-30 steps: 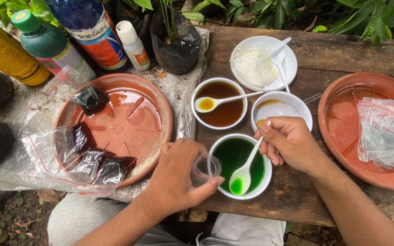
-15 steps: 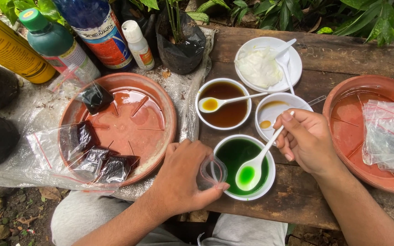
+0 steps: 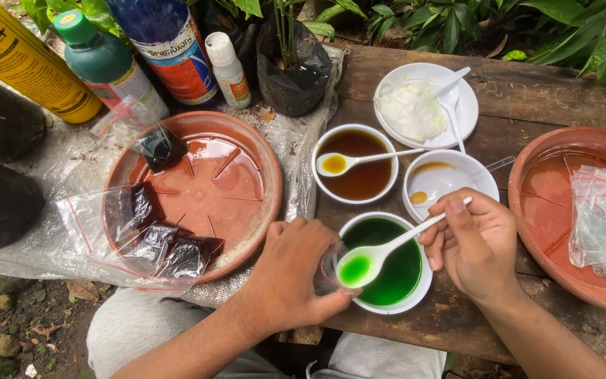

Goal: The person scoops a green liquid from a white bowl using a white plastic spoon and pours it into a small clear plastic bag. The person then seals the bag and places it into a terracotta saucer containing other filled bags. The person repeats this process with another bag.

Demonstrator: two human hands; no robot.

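A small clear bag [image 3: 327,270] is pinched open by the left hand [image 3: 296,270] at the near-left rim of the green bowl [image 3: 387,261] on the desk [image 3: 485,105]. A white spoon [image 3: 380,253] loaded with green liquid is gripped at its handle end by the right hand [image 3: 475,242]. Its long axis runs from upper right down to lower left, with its scoop just beside the bag's mouth.

Weathered wooden bench [image 3: 527,91], green foliage [image 3: 457,21] behind, dirt ground [image 3: 8,330], daylight

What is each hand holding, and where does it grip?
Right hand: white spoon, by its handle end. Left hand: small clear bag, at its open mouth.
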